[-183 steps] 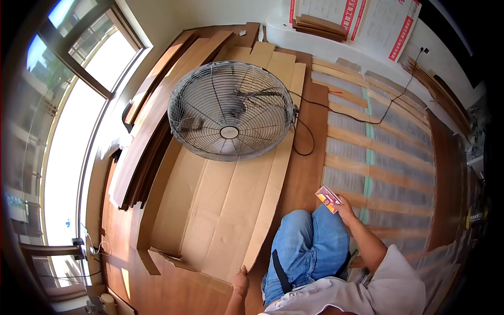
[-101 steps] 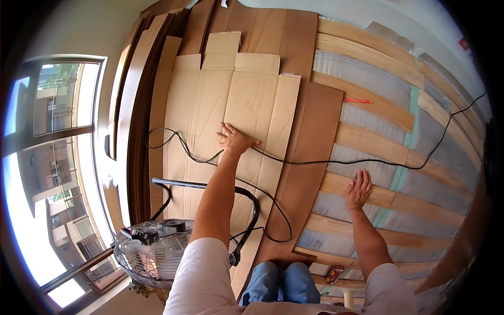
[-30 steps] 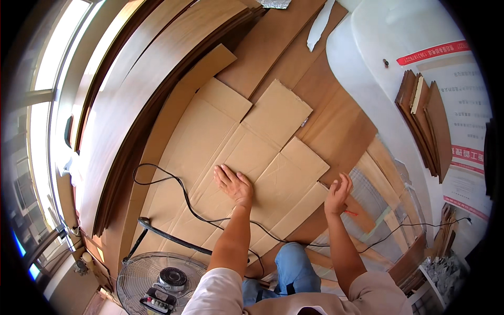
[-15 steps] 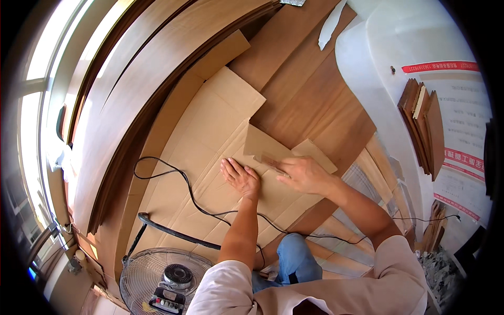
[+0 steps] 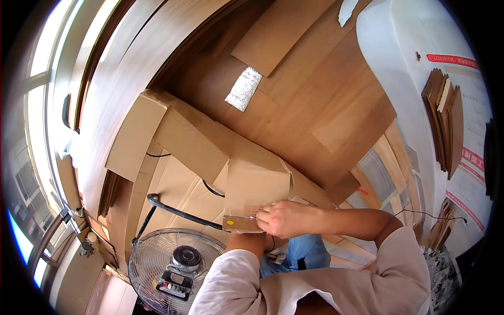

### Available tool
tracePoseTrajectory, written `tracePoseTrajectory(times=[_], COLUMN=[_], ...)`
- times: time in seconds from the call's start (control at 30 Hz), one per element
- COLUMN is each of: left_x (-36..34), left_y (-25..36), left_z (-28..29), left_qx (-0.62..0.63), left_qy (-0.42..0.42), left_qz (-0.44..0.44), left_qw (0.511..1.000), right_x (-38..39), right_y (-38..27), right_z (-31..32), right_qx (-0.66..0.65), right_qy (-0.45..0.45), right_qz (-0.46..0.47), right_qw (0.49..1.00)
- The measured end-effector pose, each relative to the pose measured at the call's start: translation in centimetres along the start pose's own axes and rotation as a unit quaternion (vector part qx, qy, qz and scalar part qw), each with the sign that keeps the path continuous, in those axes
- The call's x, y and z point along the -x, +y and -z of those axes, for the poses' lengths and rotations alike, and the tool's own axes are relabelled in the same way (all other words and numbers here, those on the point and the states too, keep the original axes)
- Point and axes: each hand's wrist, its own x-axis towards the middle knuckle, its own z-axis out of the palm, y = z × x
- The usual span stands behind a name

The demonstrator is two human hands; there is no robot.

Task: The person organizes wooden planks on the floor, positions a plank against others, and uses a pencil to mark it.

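Note:
A large sheet of brown cardboard [image 5: 257, 178] is lifted off the floor and bent toward me, with several creases and flaps. My right hand [image 5: 281, 219] is closed on its near flap, fingers curled over the edge. Just left of those fingers lies a narrow brown strip [image 5: 243, 224] with a yellow dot and a shiny surface. Beneath the raised cardboard my left hand is hidden; only the left forearm [image 5: 247, 242] shows.
At lower left stands a fan [image 5: 178, 265] with a black tubular stand [image 5: 181, 212]. A silver foil piece [image 5: 244, 89] rests on the wooden floor [image 5: 294, 110]. Wood offcuts [image 5: 442, 118] lean on the right wall, and a thin cable [image 5: 436, 215] runs near them.
My right hand has drawn the cardboard up and toward me, folding it over. It now covers my left hand and most of the black cord. The foil and more floor have come into view.

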Motion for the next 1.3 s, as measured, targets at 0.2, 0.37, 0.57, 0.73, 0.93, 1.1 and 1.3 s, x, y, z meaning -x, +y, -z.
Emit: tracePoseTrajectory(times=[0.2,0.37,0.57,0.73,0.93,1.1,1.3], left_x=[0.8,-0.4,-1.3,-0.4,-2.5,-1.1,-0.4], left_y=[-0.4,0.0,2.6,0.5,0.3,-0.6,0.3], left_z=[-0.2,-0.1,-0.1,-0.1,0.9,1.6,1.2], left_qx=[-0.028,-0.024,-0.034,-0.037,0.039,0.021,0.026], left_qy=[-0.044,0.017,0.009,0.002,0.0,0.001,-0.003], left_qz=[0.043,0.014,-0.014,0.047,0.022,0.053,0.071], left_qw=[0.998,0.999,0.999,0.998,0.999,0.998,0.997], right_x=[3.0,10.2,6.2,-0.2,4.6,3.2,3.5], right_y=[4.4,16.9,26.9,25.3,29.4,28.6,28.5], right_z=[7.6,13.7,8.1,3.6,2.8,1.5,1.8], right_qx=[-0.117,-0.031,0.25,0.303,0.357,0.368,0.382], right_qy=[0.039,0.185,0.266,0.308,0.328,0.309,0.283], right_qz=[-0.098,-0.506,-0.543,-0.284,-0.29,-0.293,-0.302], right_qw=[0.988,0.842,0.757,0.856,0.825,0.827,0.826])
